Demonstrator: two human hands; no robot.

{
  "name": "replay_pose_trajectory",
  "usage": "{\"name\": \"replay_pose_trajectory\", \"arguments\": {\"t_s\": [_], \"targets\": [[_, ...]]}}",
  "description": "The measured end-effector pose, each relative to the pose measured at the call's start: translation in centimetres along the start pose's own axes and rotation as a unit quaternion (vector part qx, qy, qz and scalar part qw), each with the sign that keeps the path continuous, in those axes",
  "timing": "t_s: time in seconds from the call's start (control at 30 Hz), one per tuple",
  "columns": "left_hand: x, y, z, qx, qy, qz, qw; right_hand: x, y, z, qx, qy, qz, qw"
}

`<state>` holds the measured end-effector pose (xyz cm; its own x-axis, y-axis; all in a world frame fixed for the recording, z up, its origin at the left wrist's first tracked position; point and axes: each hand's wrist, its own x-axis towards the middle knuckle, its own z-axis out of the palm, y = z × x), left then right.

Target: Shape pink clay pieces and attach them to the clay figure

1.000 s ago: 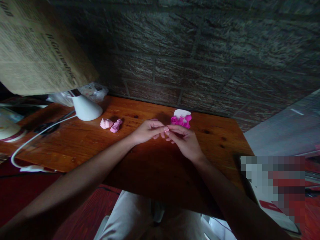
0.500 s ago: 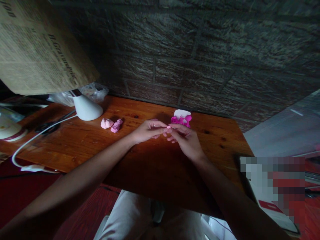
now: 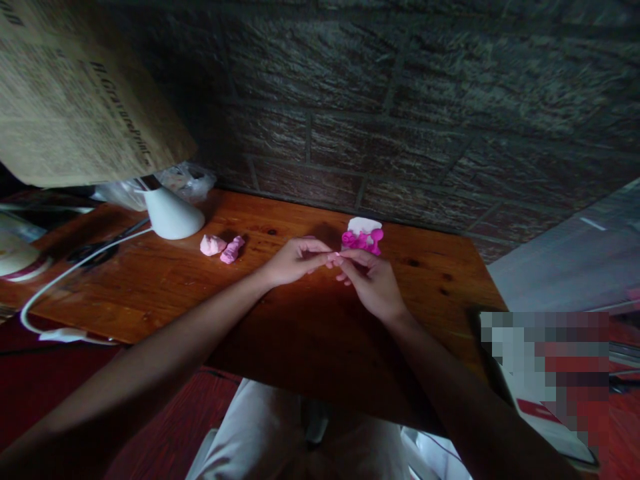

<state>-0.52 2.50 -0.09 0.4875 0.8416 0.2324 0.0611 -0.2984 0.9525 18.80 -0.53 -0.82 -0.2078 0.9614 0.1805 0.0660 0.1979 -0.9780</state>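
Note:
Above the wooden table, my left hand (image 3: 294,261) and my right hand (image 3: 373,283) meet at the fingertips. Both are closed in a pinch on a tiny piece of pink clay (image 3: 338,255), mostly covered by the fingers. Just behind my right hand lie bright magenta shaped pieces (image 3: 363,240), in front of a white scalloped piece (image 3: 365,225). To the left of my left hand rest two lumps, a pale pink clay lump (image 3: 213,245) and a darker pink clay lump (image 3: 233,250), side by side.
A lamp with a white cone base (image 3: 175,217) and a newsprint shade (image 3: 90,100) stands at the left, its white cable (image 3: 55,283) looping over the table edge. Scissors (image 3: 100,250) and a clear plastic bag (image 3: 185,180) lie near it. A brick-patterned wall (image 3: 345,100) borders the wooden table (image 3: 280,320).
My fingertips have closed a little further over the pink clay, so less of it shows. The view has shifted slightly; the things on the table have stayed in place.

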Motion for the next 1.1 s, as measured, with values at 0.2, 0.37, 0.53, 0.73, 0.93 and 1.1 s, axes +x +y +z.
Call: {"name": "replay_pose_trajectory", "arguments": {"t_s": [0.2,0.37,0.53,0.73,0.93,1.1], "targets": [[-0.10,-0.25,0.20,0.027,0.015,0.053,0.998,-0.13,0.03,0.19,-0.006,0.005,0.008,1.000],[-0.06,-0.32,0.41,0.040,0.029,0.052,0.997,-0.06,0.24,0.16,-0.012,0.014,0.001,1.000],[0.06,-0.54,0.47,0.052,0.035,0.059,0.996,0.01,0.44,0.03,-0.025,0.021,-0.007,0.999],[0.11,-0.74,0.26,0.038,0.017,0.084,0.996,-0.09,0.48,0.08,-0.044,0.009,-0.002,0.999],[-0.06,-0.61,0.36,0.041,0.010,0.087,0.995,-0.03,0.63,0.24,-0.013,0.001,-0.001,1.000],[-0.10,-0.47,0.16,0.052,-0.002,0.090,0.995,-0.04,0.64,0.23,-0.011,-0.013,-0.001,1.000]]}}
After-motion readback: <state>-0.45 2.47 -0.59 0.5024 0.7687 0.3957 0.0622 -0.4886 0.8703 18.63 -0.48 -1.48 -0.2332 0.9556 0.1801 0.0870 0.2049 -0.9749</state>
